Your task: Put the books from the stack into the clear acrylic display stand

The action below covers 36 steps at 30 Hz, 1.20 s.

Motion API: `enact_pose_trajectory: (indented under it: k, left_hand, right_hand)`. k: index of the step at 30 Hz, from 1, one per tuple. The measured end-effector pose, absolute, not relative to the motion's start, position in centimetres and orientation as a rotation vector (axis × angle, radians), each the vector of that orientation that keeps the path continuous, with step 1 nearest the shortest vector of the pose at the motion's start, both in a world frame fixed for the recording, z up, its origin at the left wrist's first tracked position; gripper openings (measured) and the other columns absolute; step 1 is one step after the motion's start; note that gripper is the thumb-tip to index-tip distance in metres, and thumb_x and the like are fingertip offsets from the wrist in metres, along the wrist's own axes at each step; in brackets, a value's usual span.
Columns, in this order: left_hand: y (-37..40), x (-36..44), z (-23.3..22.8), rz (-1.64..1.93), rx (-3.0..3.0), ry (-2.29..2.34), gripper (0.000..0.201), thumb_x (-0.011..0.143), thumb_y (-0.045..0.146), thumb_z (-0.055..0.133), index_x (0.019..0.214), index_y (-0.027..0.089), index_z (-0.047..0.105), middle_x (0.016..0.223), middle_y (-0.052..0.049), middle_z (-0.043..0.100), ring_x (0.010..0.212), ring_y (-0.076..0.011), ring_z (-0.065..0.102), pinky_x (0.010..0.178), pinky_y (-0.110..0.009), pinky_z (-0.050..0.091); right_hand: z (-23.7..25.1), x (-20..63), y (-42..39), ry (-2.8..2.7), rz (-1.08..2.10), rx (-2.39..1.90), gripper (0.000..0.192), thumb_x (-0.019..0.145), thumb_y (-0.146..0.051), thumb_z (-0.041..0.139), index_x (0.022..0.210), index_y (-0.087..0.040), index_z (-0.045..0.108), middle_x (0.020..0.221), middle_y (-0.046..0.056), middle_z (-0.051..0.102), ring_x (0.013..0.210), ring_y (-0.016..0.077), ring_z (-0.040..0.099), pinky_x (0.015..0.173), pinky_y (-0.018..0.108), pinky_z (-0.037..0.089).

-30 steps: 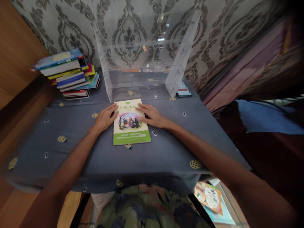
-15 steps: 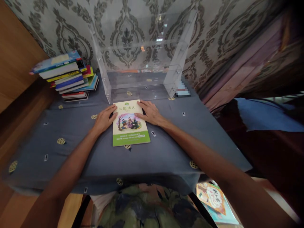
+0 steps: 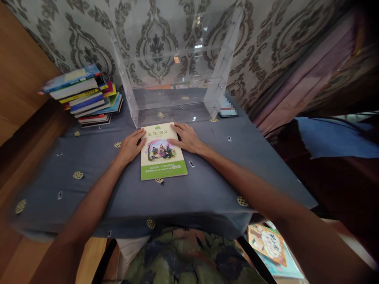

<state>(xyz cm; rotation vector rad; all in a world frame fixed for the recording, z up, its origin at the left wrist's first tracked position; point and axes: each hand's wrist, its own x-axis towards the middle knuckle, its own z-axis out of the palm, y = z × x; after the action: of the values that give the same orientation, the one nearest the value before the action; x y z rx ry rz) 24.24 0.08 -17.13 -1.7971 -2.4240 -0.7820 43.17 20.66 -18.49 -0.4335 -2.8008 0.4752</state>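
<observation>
A closed paperback book [image 3: 161, 152] with a cream and green cover lies flat on the cloth-covered table, its picture of seated figures facing up. At its left edge rests my left hand [image 3: 132, 145], fingers stretched out, with the fingertips and thumb touching the book's side. My right hand [image 3: 187, 138] lies on the opposite edge, fingers extended, its fingertips and thumb over the cover's upper right. Neither hand grips or lifts the book. Just beyond the book's top stands a clear acrylic rack [image 3: 174, 112] with shelves.
A leaning stack of books [image 3: 85, 94] stands at the table's back left. Behind the rack's right foot is a blurred-out object [image 3: 227, 108]. Blue cloth with pineapple prints covers the table [image 3: 219, 177]. More books [image 3: 271, 246] lie below the front edge at right.
The camera view has shifted very slightly. Both hands and the book stay in the same place relative to each other.
</observation>
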Motion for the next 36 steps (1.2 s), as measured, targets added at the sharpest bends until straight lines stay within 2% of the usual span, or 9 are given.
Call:
enact_pose_trajectory:
  k: [8,13,23,31,36]
  left_hand:
    - [0.1,24.1,-17.2,-0.818,-1.802,-2.42,0.047,0.096,0.042,0.042,0.129,0.017,0.063,0.141,-0.01,0.058,0.129,-0.0244,0.055,0.112,-0.043,0.042]
    - [0.1,24.1,-17.1,-0.827,-1.803,-2.417,0.048,0.096,0.043,0.041,0.129,0.017,0.063,0.14,-0.01,0.059,0.128,-0.025,0.055,0.112,-0.045,0.042]
    - [0.2,24.3,-17.1,-0.841,-1.792,-2.405,0.049,0.096,0.043,0.042,0.129,0.013,0.063,0.14,-0.014,0.059,0.128,-0.0272,0.056,0.111,-0.046,0.043]
    - [0.2,24.1,-17.5,-0.833,-1.77,-2.394,0.047,0.097,0.042,0.042,0.131,0.017,0.062,0.141,-0.012,0.059,0.128,-0.0268,0.057,0.11,-0.048,0.044]
    - [0.3,23.8,-18.0,-0.845,-1.778,-2.392,0.047,0.097,0.04,0.043,0.132,0.015,0.061,0.142,-0.013,0.057,0.129,-0.0272,0.056,0.111,-0.047,0.043]
  right_hand:
    - [-18.6,43.1,20.7,-2.788,0.462,-0.423,0.076,0.091,-0.069,0.042,0.145,-0.015,0.045,0.15,0.017,0.045,0.133,0.0392,0.043,0.107,0.056,0.038]
    - [-18.7,43.1,20.8,-2.782,0.468,-0.412,0.073,0.09,-0.069,0.044,0.145,-0.02,0.045,0.15,0.014,0.046,0.133,0.0398,0.044,0.105,0.057,0.039]
    - [-18.3,43.2,20.6,-2.795,0.451,-0.404,0.071,0.092,-0.064,0.048,0.144,-0.016,0.046,0.151,0.017,0.045,0.134,0.0368,0.044,0.108,0.054,0.037]
    - [-17.7,43.5,20.4,-2.817,0.477,-0.435,0.071,0.092,-0.059,0.052,0.146,-0.012,0.044,0.152,0.019,0.043,0.138,0.035,0.041,0.112,0.052,0.035]
    - [-18.4,43.6,20.9,-2.793,0.486,-0.387,0.072,0.093,-0.063,0.048,0.146,-0.015,0.045,0.154,0.018,0.041,0.139,0.0353,0.041,0.112,0.053,0.035]
